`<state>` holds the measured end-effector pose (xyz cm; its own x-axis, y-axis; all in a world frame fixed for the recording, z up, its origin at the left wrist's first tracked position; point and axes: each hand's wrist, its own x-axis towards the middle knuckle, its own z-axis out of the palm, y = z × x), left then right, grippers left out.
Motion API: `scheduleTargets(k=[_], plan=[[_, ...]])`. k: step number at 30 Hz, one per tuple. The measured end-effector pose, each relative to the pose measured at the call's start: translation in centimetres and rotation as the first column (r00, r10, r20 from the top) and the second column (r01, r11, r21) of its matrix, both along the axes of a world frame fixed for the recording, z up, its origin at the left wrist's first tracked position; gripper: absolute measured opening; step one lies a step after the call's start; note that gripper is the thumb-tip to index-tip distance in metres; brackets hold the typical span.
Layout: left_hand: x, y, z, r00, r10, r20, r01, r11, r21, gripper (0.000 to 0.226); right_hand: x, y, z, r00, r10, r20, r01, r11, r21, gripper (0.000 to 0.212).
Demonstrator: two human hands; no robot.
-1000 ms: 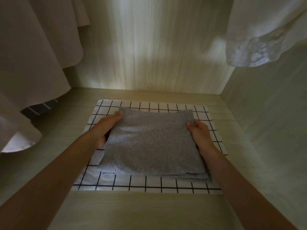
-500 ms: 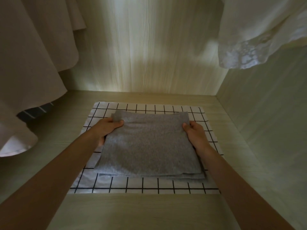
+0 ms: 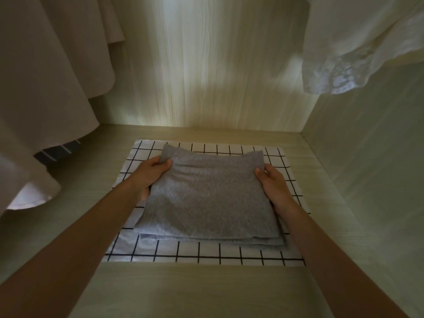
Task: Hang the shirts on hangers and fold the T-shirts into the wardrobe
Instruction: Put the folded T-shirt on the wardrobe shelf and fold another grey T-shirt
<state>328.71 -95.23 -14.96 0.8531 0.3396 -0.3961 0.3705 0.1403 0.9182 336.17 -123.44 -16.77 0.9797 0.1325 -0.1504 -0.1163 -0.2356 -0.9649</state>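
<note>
Matt, soft grey knit cloth in the folded T-shirt point(image 3: 208, 196), faintly fuzzy. Smooth white woven cloth with thin black grid lines underneath point(image 3: 206, 255). Pale wood-grain laminate, low sheen, on wardrobe floor point(image 3: 195, 292) and back panel point(image 3: 206, 76). At 1 o'clock, sheer white lace-edged fabric point(image 3: 339, 74); at 10 o'clock, plain matt pale cloth point(image 3: 41, 88).

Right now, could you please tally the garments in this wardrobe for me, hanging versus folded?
Hanging: 3, a beige garment and another behind it on the left, and a white lace-trimmed garment on the right.
Folded: 2, the grey T-shirt, gripped by the left hand and right hand, over the grid-patterned T-shirt.
Total: 5
</note>
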Motion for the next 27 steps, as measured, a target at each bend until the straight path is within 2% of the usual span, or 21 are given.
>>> scheduleTargets(k=[8, 12, 14, 15, 16, 18, 20, 21, 22, 23, 24, 25, 27], plan=[[0.4, -0.1, 0.2, 0.999, 0.003, 0.037, -0.003, 1.000, 0.016, 0.039, 0.3, 0.0, -0.3, 0.999, -0.031, -0.023, 0.030, 0.999, -0.009, 0.030], [0.0, 0.3, 0.1, 0.986, 0.079, 0.149, -0.070, 0.996, -0.059, 0.037, 0.5, 0.3, 0.0, 0.993, -0.088, -0.083, 0.087, 0.996, -0.016, 0.024], [0.1, 0.2, 0.1, 0.969, 0.115, 0.220, -0.106, 0.993, -0.052, 0.038, 0.2, 0.4, 0.2, 0.983, -0.181, 0.039, 0.185, 0.970, -0.157, 0.021], [0.1, 0.2, 0.0, 0.954, 0.129, 0.271, -0.144, 0.989, 0.035, 0.040, 0.0, 0.3, 0.4, 0.958, -0.223, 0.178, 0.267, 0.922, -0.282, 0.020], [-0.1, 0.0, 0.0, 0.933, 0.114, 0.342, -0.190, 0.962, 0.197, 0.041, -0.4, 0.4, 0.7, 0.912, -0.226, 0.342, 0.354, 0.853, -0.383, 0.019], [-0.7, -1.0, 0.3, 0.878, -0.075, 0.472, -0.226, 0.806, 0.548, 0.044, -1.3, 1.0, 1.4, 0.809, -0.091, 0.581, 0.408, 0.798, -0.443, 0.018], [-1.2, -3.1, 0.4, 0.799, -0.371, 0.473, -0.148, 0.642, 0.752, 0.049, -2.2, 2.7, 1.8, 0.736, 0.157, 0.658, 0.285, 0.810, -0.512, 0.020], [-1.1, -4.3, 0.1, 0.750, -0.530, 0.395, -0.078, 0.522, 0.849, 0.051, -2.4, 3.8, 1.6, 0.701, 0.294, 0.649, 0.194, 0.798, -0.571, 0.023], [-0.8, -5.3, -0.5, 0.711, -0.656, 0.253, -0.011, 0.350, 0.937, 0.050, -2.5, 4.9, 1.2, 0.669, 0.418, 0.615, 0.105, 0.765, -0.635, 0.028], [-0.2, -6.0, -1.4, 0.687, -0.722, 0.086, 0.060, 0.175, 0.983, 0.048, -2.5, 5.9, 0.5, 0.644, 0.523, 0.559, 0.027, 0.714, -0.700, 0.034], [0.3, -6.3, -2.3, 0.691, -0.719, -0.077, 0.144, 0.032, 0.989, 0.052, -2.4, 6.7, -0.2, 0.638, 0.601, 0.482, -0.027, 0.643, -0.765, 0.040], [0.9, -6.3, -3.1, 0.716, -0.666, -0.209, 0.234, -0.054, 0.971, 0.065, -2.3, 7.2, -1.0, 0.657, 0.640, 0.399, -0.053, 0.567, -0.822, 0.045], [1.7, -5.8, -4.2, 0.762, -0.561, -0.324, 0.329, -0.096, 0.939, 0.081, -1.9, 7.5, -2.0, 0.743, 0.599, 0.299, -0.038, 0.484, -0.874, 0.058]])
